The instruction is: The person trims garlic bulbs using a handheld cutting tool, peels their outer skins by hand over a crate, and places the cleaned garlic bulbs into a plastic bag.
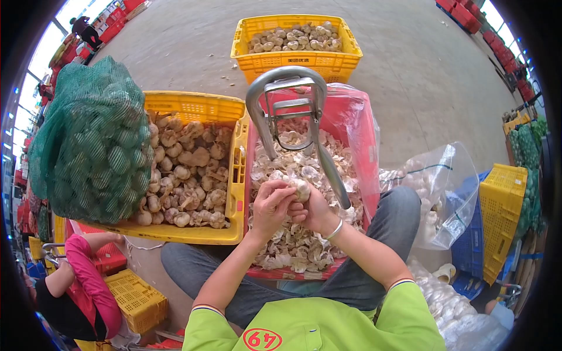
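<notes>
Right hand (315, 212) was curled round a garlic bulb (301, 190); left hand (273, 203) pinched its side, over skins (293, 248) between the red crate's left and right edges (364, 140). Peeling looked in hand; next move called for steady hold, light fingertip pull.

Garlic bulb (301, 190): tinted off-white. Plastic crate (237, 202): coloured yellow. Mesh sack (93, 146): coloured green. Shirt (339, 324): coloured lime, printed in red.

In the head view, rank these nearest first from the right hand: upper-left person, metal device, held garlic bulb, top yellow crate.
1. Held garlic bulb, touching the right hand.
2. Metal device, just ahead.
3. Top yellow crate, farther ahead.
4. Upper-left person, in the background.
</notes>
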Demonstrator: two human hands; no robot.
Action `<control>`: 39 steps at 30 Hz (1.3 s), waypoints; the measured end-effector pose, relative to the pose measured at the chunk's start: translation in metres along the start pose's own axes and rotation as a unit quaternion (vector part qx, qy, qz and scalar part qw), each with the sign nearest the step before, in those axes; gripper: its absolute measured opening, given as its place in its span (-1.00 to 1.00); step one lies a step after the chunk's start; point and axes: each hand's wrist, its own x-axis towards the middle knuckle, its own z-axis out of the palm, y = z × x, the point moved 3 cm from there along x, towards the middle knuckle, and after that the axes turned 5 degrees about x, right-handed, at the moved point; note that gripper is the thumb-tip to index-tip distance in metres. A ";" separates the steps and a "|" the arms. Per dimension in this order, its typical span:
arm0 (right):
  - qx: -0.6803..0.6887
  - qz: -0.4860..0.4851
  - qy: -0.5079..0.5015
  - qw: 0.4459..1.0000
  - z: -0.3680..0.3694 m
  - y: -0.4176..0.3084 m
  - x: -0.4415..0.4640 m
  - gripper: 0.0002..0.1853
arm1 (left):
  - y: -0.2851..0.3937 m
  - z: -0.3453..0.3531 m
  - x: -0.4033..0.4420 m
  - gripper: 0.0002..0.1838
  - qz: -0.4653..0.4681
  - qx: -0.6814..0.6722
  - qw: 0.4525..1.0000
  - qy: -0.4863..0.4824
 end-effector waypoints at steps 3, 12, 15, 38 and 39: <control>0.022 0.019 -0.020 0.999 -0.004 0.003 0.001 -0.47 | -0.005 -0.001 0.001 -0.86 -0.024 0.016 1.000 0.001; 0.021 -0.054 -0.017 0.998 0.001 -0.009 0.001 -0.53 | -0.019 0.002 -0.011 -0.82 -0.293 -0.125 0.946 -0.060; -0.009 -0.075 -0.008 0.997 -0.003 -0.004 0.003 -0.54 | -0.003 -0.005 -0.003 -0.78 -0.197 -0.025 0.978 -0.067; -0.246 -0.750 0.220 0.573 -0.016 -0.122 -0.254 -0.66 | -0.018 0.020 -0.021 -0.92 -0.160 -0.073 0.963 -0.203; -0.419 -0.735 0.306 0.437 -0.076 -0.144 -0.275 -0.65 | -0.036 0.022 -0.028 -0.92 -0.151 -0.075 0.969 -0.179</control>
